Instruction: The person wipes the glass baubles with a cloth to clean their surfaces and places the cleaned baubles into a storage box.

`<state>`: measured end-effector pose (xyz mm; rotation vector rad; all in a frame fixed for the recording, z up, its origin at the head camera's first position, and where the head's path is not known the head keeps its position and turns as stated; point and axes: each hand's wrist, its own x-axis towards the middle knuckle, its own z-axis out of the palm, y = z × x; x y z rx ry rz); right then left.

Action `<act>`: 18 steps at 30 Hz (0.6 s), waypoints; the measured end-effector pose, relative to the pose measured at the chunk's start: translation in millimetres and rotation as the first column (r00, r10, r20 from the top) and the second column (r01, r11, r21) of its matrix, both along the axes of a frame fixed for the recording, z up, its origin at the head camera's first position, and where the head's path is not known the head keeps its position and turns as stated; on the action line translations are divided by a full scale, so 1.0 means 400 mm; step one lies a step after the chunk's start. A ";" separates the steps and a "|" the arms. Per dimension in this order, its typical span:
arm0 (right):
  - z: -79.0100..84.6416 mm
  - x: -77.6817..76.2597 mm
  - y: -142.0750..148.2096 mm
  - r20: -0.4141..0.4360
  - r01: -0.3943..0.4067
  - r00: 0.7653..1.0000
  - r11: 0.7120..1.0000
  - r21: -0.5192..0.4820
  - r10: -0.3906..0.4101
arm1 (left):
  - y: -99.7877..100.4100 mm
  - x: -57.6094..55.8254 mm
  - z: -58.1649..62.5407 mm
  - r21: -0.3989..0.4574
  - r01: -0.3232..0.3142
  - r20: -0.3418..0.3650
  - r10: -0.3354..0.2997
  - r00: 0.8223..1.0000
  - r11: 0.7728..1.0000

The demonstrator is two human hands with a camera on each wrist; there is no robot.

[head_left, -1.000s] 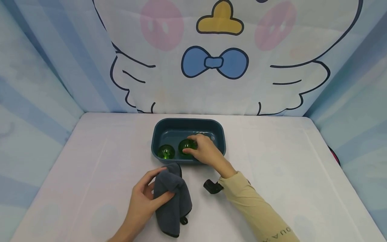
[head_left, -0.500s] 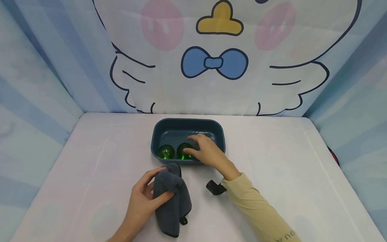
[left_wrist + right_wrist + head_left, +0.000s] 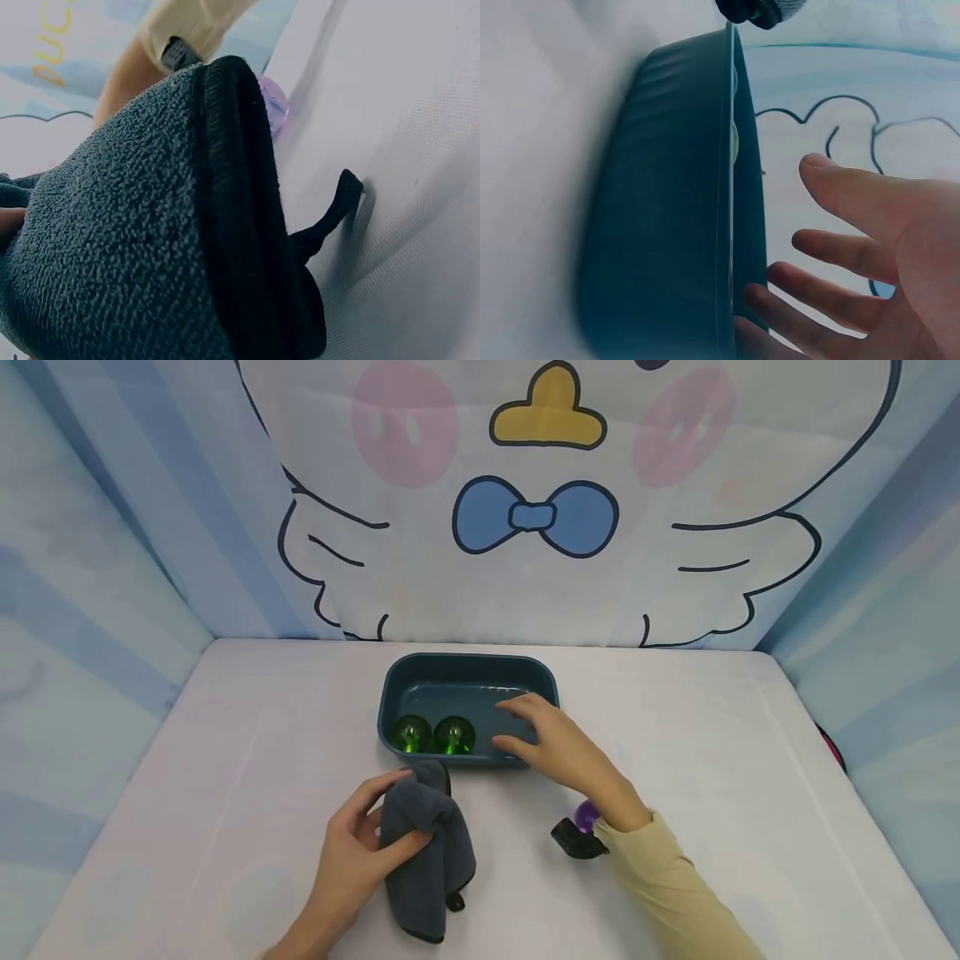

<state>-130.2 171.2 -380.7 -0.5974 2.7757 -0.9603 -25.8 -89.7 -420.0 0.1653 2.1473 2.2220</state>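
Note:
My left hand grips a folded dark grey cloth with black edging and a small loop, just in front of the bin. In the left wrist view the cloth fills much of the picture. Two green glassy balls sit side by side in the front left of a dark teal bin. Over the bin's right end is my right hand, fingers spread and holding nothing. Its fingertips show beside the bin wall in the right wrist view. A purple ball lies partly hidden behind the right wrist.
A black wrist-worn device sticks out at the right sleeve. The white-covered table runs back to a printed curtain, with blue curtains at both sides.
My right hand has let go of the second green ball, which now rests beside the first. The hand has drawn back rightward, uncovering the purple ball. My left hand stays on the cloth.

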 end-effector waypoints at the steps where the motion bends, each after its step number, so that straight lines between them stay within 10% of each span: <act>1: 0.001 0.006 0.009 -0.008 0.003 1.000 1.000 0.004 -0.003 | 0.000 0.000 0.000 0.000 0.000 0.002 0.000 1.000 1.000; 18: -0.005 0.108 0.146 -0.119 0.058 0.992 0.997 0.051 -0.052 | -0.008 0.002 -0.004 0.000 -0.005 0.010 0.005 1.000 1.000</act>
